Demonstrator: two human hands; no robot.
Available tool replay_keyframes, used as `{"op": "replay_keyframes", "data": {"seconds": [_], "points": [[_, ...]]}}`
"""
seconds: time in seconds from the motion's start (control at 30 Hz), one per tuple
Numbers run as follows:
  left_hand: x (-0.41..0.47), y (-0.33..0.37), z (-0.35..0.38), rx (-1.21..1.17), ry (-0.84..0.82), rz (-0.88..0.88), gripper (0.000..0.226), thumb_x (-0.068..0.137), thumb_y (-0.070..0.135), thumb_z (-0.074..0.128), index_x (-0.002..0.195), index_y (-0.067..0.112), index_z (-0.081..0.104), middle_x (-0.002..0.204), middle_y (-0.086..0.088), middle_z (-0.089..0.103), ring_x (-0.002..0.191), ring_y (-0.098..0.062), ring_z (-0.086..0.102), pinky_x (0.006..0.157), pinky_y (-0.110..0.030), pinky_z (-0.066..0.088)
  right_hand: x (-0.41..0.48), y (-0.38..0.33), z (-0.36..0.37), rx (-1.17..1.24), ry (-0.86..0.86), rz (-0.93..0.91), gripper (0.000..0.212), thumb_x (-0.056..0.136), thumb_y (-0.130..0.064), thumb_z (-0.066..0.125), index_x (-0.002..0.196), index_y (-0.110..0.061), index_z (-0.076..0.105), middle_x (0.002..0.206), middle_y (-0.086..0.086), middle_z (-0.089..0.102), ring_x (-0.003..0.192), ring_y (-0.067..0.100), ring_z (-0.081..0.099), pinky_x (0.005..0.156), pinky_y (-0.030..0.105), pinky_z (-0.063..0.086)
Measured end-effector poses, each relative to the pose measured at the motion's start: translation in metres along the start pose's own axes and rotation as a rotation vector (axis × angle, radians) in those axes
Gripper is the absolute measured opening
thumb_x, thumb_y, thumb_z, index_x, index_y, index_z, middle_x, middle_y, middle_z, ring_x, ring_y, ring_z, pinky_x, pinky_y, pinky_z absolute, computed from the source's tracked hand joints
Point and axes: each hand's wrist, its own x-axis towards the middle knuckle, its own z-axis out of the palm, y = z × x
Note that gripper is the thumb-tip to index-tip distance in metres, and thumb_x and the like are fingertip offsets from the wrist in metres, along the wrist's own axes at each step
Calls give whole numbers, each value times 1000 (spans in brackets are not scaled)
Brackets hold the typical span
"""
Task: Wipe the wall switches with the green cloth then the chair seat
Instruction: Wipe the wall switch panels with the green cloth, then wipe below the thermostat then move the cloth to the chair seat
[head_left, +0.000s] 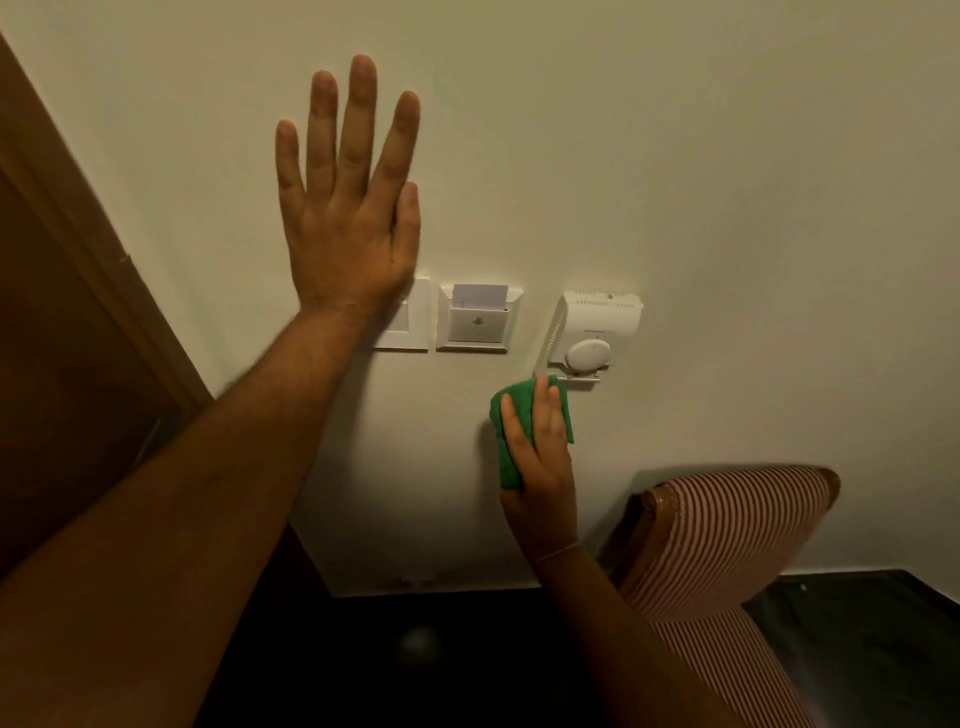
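Note:
My left hand (348, 208) lies flat on the cream wall with its fingers spread upward, and its wrist covers part of a white wall switch (410, 322). Beside that switch sits a white key-card holder (478, 319) with a card in its slot, then a white thermostat (595, 332) with a round dial. My right hand (540, 462) presses a folded green cloth (506, 441) against the wall just below the thermostat's left corner. A chair with red-and-white striped upholstery (727, 535) stands at the lower right; its seat (727, 670) runs out of the frame's bottom edge.
A brown wooden door frame (104, 249) runs diagonally along the left. The floor (857, 649) below is dark. The chair's back stands close to the wall, right of my right forearm.

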Motion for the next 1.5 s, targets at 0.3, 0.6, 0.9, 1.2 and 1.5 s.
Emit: {"op": "replay_keyframes", "data": {"seconds": [0.3,0.6,0.9,1.2,1.5], "points": [[-3,15,-19,-111,-43,-71,65,125,45,26,185,21,16,185,-24,19,170,-11,-22,139,-47,-12,-84,62,-93,-97,-208,143,56,93,2,46,148,1,57,165,31,31,158,46,24,135,39,5],[-191,186,-74,-313,-547,57,70,123,49,24,186,24,5,190,-4,-8,176,-18,-19,141,-46,-11,-133,131,-136,-117,-237,286,77,80,14,56,155,-4,49,169,25,29,160,44,21,129,58,26],[-341,327,-83,-458,-890,149,70,117,42,42,182,19,32,190,-9,20,176,-32,21,143,-44,-1,-237,230,-154,-182,-350,419,85,90,-5,73,164,-18,34,177,12,11,166,30,4,130,49,28],[-479,410,-83,-495,-1225,128,68,118,45,38,179,17,39,187,-8,28,174,-31,24,139,-58,23,-365,313,-151,-148,-662,590,74,93,-21,44,166,-16,32,177,14,11,165,28,-1,131,46,16],[-578,428,-73,-434,-1453,110,74,119,51,28,182,14,32,190,-7,21,176,-27,15,142,-52,13,-444,376,-101,-99,-1006,719,92,94,-8,66,169,-21,16,177,13,-4,166,33,-4,133,46,13]]}}
